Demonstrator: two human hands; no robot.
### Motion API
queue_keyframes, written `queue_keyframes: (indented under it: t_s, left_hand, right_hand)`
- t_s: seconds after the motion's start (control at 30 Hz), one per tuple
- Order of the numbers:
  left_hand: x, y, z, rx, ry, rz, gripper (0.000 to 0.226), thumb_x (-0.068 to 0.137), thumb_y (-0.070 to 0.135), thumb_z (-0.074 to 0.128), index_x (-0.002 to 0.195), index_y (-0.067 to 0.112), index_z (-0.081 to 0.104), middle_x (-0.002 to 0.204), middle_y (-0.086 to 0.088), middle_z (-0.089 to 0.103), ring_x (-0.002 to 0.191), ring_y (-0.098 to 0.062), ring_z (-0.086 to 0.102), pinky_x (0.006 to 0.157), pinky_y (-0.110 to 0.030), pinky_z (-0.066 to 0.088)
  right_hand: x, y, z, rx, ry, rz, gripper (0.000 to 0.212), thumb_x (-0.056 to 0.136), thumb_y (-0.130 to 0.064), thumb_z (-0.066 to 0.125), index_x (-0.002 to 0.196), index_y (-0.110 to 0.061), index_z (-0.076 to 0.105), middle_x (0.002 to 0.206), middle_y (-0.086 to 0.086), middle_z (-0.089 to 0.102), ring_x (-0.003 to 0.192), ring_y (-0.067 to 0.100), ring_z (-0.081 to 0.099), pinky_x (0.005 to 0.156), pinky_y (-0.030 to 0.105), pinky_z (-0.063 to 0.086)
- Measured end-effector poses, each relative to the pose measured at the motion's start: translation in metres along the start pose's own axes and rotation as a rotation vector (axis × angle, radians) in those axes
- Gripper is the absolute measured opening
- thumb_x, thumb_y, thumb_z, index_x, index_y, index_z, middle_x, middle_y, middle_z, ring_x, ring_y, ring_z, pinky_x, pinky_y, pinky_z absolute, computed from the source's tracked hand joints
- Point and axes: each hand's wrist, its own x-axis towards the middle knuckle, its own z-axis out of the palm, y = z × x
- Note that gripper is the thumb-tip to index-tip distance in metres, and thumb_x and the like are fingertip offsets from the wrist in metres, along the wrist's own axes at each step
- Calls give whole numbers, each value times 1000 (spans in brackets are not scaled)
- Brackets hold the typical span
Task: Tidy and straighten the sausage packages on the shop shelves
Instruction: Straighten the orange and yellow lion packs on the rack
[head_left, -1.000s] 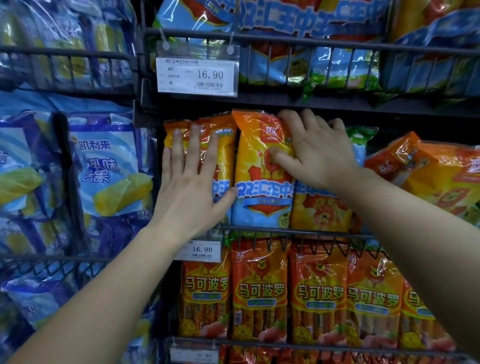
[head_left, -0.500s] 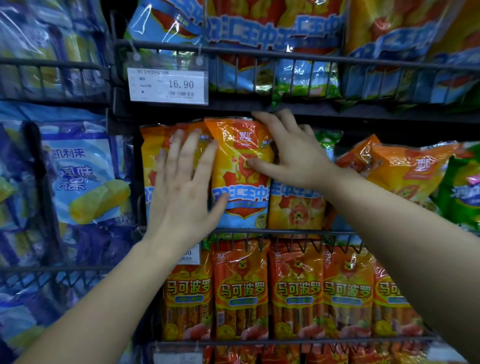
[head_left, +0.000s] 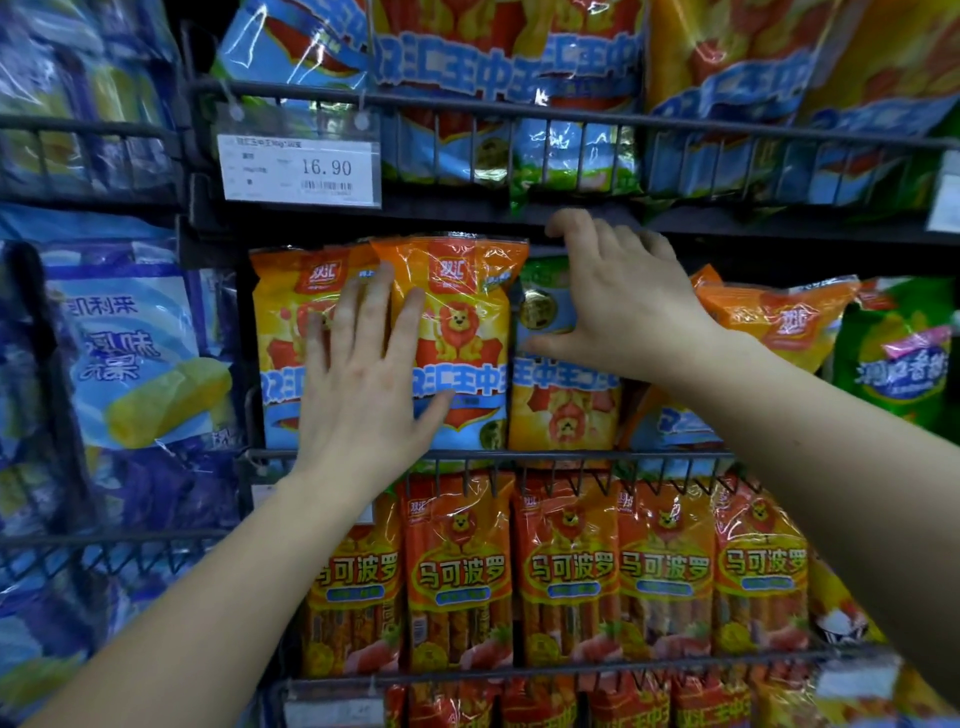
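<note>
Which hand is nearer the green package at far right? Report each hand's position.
Right. The right hand grips the blue-topped package, one orange pack away from the green package; the left hand presses flat on the lion package, farther left.

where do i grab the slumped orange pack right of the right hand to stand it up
Probably its upper sealed edge: the orange pack lies tilted with that flat edge free. Pinch it from the front, below the upper shelf.

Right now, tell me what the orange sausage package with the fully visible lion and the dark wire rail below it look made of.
Orange sausage package: thin glossy plastic film, given glare streaks and wrinkles. Dark wire rail: probably painted metal; thin rigid bars, matte.
</note>
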Motion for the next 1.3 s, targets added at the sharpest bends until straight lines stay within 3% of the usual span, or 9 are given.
queue_keyframes:
  t_s: [0.1,0.27,0.47,0.7,0.83,1.03,1.2,1.3]
  left_hand:
    - [6,8,-1,14,22,-67,84,81,57,63,148,16,33,157,-15,26,141,-36,23,109,-55,25]
    - [20,17,0,-86,29,-152,80,80,51,73,145,19,39,149,-15,38,134,-36,28,103,-51,29]
    - [29,17,-3,-339,37,-186,79,80,35,79,146,15,40,145,-8,40,135,-28,28,109,-42,25]
    - [34,19,-10,-390,22,-148,62,91,23,67,145,11,39,139,-10,41,123,-33,46,105,-44,37]
    - [38,20,-12,-363,-48,-169,62,95,22,60,149,13,31,145,-13,33,123,-40,45,103,-46,40]
    - [45,13,-15,-278,-130,-74,54,100,23,49,150,12,31,136,-20,34,116,-47,43,97,-50,39]
    - [53,12,-19,-259,-227,-83,50,103,25,44,151,17,32,142,-19,31,124,-50,36,99,-53,38]
    - [58,10,-20,-240,-275,-74,51,103,27,43,152,21,32,145,-19,31,126,-52,35,102,-52,35]
  right_hand:
    - [-1,0,1,-21,-100,28,115,64,-74,71,148,-20,13,141,8,43,132,34,40,111,58,28]
    - [2,-3,7,-102,-169,44,133,60,-82,67,155,-17,-1,146,13,34,135,36,33,107,59,30]
    - [6,-3,13,-118,-204,56,131,54,-85,68,149,-9,19,143,12,35,133,35,32,111,58,24]
    - [7,-4,11,-73,-246,63,134,48,-85,70,145,-8,21,140,14,43,129,38,39,102,60,33]
    - [5,-5,8,-23,-217,50,125,49,-86,65,137,-6,31,127,12,56,123,35,43,101,58,34]
    - [5,4,7,155,-222,28,111,55,-77,74,133,-8,35,121,11,58,126,34,42,104,58,29]
    - [2,13,-1,276,-250,-40,98,63,-64,78,136,-11,39,117,8,52,117,28,43,103,45,26]
    - [2,17,-4,319,-264,-85,81,66,-59,80,125,-13,50,109,9,54,101,20,42,93,36,28]
